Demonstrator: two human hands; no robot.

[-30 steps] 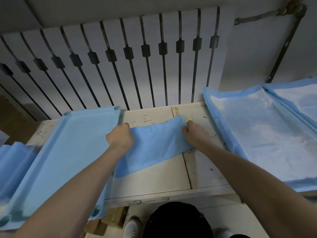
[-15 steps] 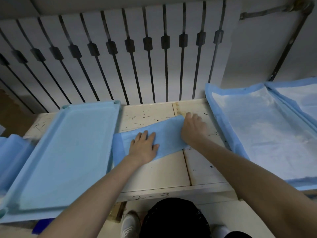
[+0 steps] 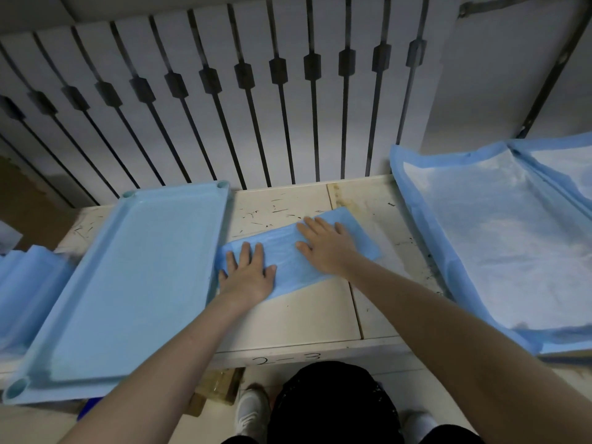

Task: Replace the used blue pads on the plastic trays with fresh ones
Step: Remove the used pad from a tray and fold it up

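Note:
A folded blue pad (image 3: 290,262) lies flat on the white wooden bench (image 3: 307,318), just right of a bare light-blue plastic tray (image 3: 134,283). My left hand (image 3: 248,275) presses on the pad's left end with straight, spread fingers. My right hand (image 3: 326,246) lies flat on the pad's upper middle, fingers straight and pointing left. At the right, an unfolded pad (image 3: 499,248) with a white centre and blue border is spread out, its edges turned up.
A second spread pad (image 3: 567,165) overlaps at the far right. Folded blue material (image 3: 22,290) sits left of the tray. A barred white panel (image 3: 256,100) rises behind the bench. The bench front is marked "2-3" (image 3: 285,358); my shoes stand on the floor below.
Both hands let go of the pad's ends and flattened onto it. The pad went from lifted and draped to a smaller fold lying flat. My right hand slid left onto its middle.

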